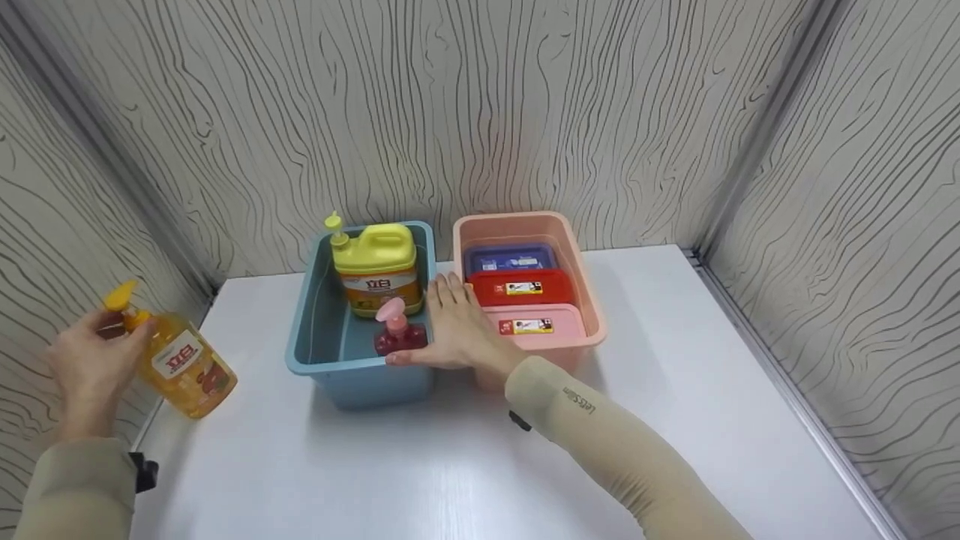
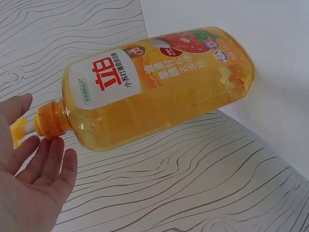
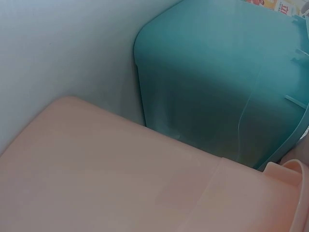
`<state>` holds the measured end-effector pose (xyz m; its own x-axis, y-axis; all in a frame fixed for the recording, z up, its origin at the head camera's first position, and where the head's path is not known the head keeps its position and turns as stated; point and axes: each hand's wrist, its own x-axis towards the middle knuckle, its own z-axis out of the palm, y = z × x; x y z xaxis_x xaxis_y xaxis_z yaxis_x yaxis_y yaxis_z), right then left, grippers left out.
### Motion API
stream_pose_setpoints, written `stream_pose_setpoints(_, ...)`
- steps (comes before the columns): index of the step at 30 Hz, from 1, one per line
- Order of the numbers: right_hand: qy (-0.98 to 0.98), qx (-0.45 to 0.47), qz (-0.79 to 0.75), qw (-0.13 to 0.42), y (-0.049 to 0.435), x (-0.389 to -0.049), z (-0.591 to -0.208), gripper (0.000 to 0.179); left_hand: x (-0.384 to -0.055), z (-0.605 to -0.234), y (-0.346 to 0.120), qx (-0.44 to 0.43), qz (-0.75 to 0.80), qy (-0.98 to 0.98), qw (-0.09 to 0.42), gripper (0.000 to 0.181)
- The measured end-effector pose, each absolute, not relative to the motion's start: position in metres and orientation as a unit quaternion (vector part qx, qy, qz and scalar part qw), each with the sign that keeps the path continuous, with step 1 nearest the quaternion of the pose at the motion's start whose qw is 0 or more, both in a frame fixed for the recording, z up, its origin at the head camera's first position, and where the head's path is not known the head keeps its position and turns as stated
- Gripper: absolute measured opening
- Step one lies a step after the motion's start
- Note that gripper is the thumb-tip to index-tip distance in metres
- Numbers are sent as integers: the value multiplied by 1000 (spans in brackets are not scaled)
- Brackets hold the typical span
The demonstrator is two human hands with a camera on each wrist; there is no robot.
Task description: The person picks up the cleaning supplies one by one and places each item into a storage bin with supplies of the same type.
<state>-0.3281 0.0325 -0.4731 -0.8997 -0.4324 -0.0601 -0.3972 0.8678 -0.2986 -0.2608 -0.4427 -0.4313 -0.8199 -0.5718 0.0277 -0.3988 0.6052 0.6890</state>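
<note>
My left hand (image 1: 88, 360) grips an orange dish soap pump bottle (image 1: 176, 379) by its neck, left of the bins. The bottle tilts with its base toward the right; its label and pump collar (image 2: 50, 120) show in the left wrist view. My right hand (image 1: 461, 330) lies with straight fingers over the right rim of the blue bin (image 1: 371, 386), beside the pink bin (image 1: 594, 330). In the blue bin stand a yellow-capped jug (image 1: 379, 277) with a pump and a dark red bottle (image 1: 401, 339) with a pink pump, close to my right thumb.
Inside the pink bin, blue (image 1: 514, 260), red (image 1: 491, 289) and pink (image 1: 559, 321) lidded boxes sit in a row. Both bins stand on a white table (image 1: 360, 472) near the wood-grain back wall (image 1: 495, 112). Side walls (image 1: 885, 247) enclose the table left and right.
</note>
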Motion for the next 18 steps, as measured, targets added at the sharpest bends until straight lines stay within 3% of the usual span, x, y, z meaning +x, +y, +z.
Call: stream_pose_setpoints(18, 964, -206, -150, 72, 32, -329, -474, 148, -269, -436, -445, 296, -427, -846, 117, 70)
